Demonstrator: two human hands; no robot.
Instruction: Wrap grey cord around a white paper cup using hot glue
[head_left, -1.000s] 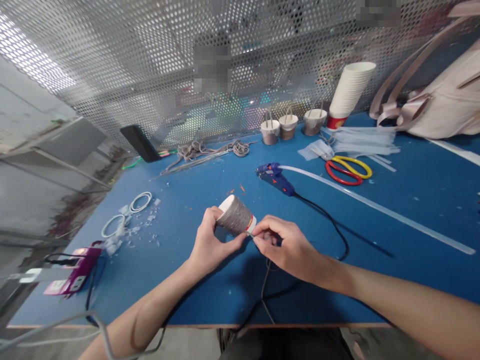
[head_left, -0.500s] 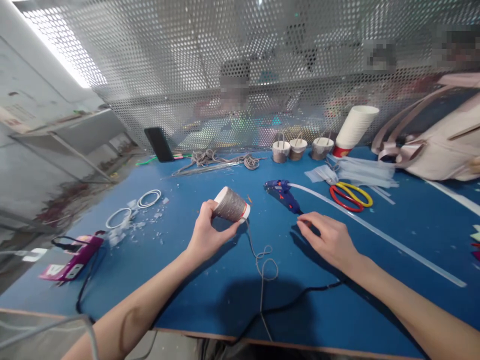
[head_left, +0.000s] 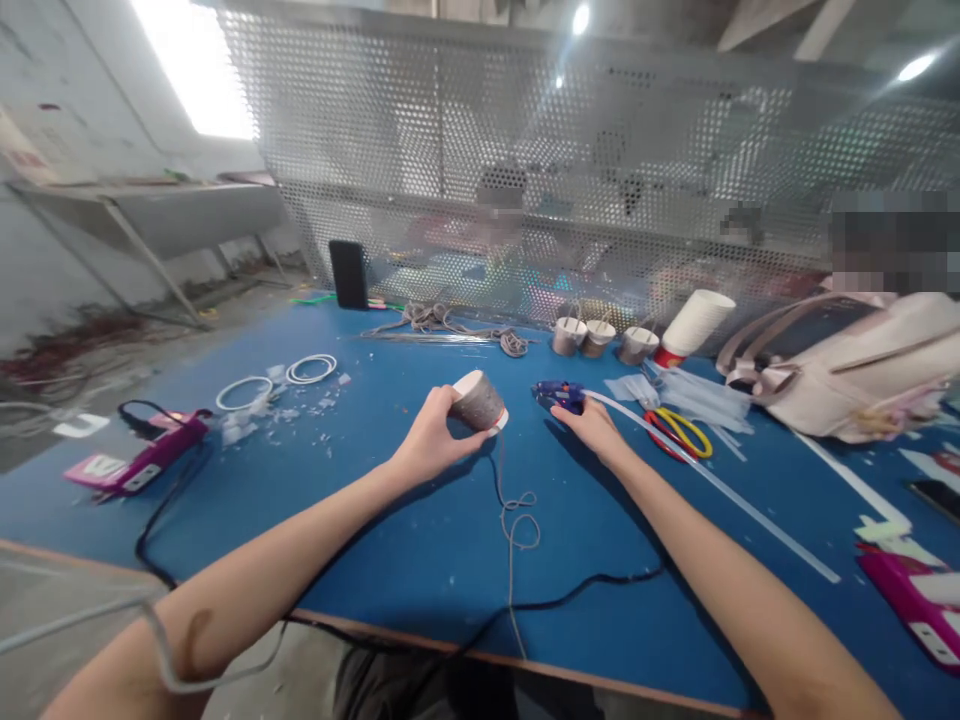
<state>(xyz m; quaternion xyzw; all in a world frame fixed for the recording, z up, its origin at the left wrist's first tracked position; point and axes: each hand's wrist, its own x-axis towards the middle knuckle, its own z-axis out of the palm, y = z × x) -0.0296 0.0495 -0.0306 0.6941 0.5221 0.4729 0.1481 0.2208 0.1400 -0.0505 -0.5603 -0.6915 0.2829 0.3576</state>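
Over the blue tabletop (head_left: 405,560), we hold: one paper cup (head_left: 477,402), pinched in our left hand (head_left: 433,437), wall mostly cord-wrapped, base strip bare, cord (head_left: 511,560) trailing; one glue gun (head_left: 556,391), gripped by our right hand (head_left: 598,430). Behind: three handled cups (head_left: 598,341), apparently complete.

Bare hands and forearms, dark clothing below.
The left hand (head_left: 433,436) and right hand (head_left: 594,427) are ungloved, with slender fingers; both slim forearms are uncovered, the left one carrying a curved mark or shadow near the elbow, toward seven o'clock. At six o'clock, loose, creased dark fabric (head_left: 405,688) covers the lap, blackest toward its right side.
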